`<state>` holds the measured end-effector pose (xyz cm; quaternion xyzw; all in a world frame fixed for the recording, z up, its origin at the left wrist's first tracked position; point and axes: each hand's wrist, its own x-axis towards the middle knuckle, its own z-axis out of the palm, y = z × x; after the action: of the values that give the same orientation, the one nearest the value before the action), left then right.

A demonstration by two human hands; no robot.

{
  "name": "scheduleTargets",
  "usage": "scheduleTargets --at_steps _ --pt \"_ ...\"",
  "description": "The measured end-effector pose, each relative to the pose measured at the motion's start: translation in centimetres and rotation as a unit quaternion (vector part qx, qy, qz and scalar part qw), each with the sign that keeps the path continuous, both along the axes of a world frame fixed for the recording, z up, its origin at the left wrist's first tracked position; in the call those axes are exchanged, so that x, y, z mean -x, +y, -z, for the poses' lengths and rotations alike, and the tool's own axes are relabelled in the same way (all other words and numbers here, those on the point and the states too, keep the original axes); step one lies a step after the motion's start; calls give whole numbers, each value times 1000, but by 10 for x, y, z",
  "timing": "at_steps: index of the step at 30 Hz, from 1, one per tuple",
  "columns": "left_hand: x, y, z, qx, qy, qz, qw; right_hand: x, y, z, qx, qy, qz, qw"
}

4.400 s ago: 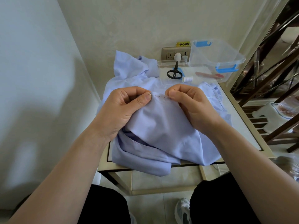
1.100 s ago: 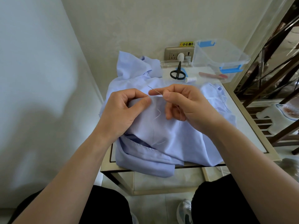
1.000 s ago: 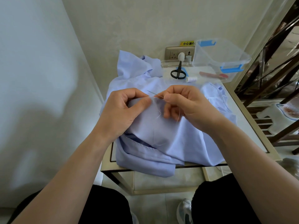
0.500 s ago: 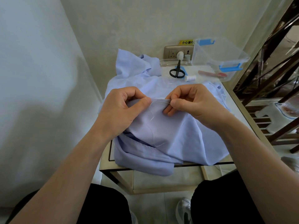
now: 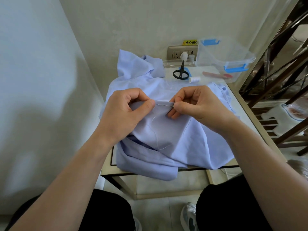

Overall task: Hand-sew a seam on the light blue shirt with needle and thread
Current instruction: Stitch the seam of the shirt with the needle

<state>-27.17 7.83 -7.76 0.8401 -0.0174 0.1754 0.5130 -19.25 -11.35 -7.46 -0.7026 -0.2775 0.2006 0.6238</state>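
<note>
Centrally, left hand pinching the light blue shirt fold, right hand pinching the needle along that edge, thread looping below, scissors well apart at upper centre.

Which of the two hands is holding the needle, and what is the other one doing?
The right hand pinches the needle between thumb and forefinger; the left hand only grips the folded shirt beside it.

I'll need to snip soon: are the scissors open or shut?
Shut: the black scissors lie with blades together in one point, handle loops side by side.
</note>
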Motion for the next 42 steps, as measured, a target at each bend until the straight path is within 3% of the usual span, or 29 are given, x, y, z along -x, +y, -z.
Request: scheduleTargets --at_steps 12,42 --pt "-1 1 1 -4 12 -9 1000 4 1 0 14 -37 26 999" --pt "3 5 -8 208 131 119 962 -3 -3 11 -77 51 -54 994"
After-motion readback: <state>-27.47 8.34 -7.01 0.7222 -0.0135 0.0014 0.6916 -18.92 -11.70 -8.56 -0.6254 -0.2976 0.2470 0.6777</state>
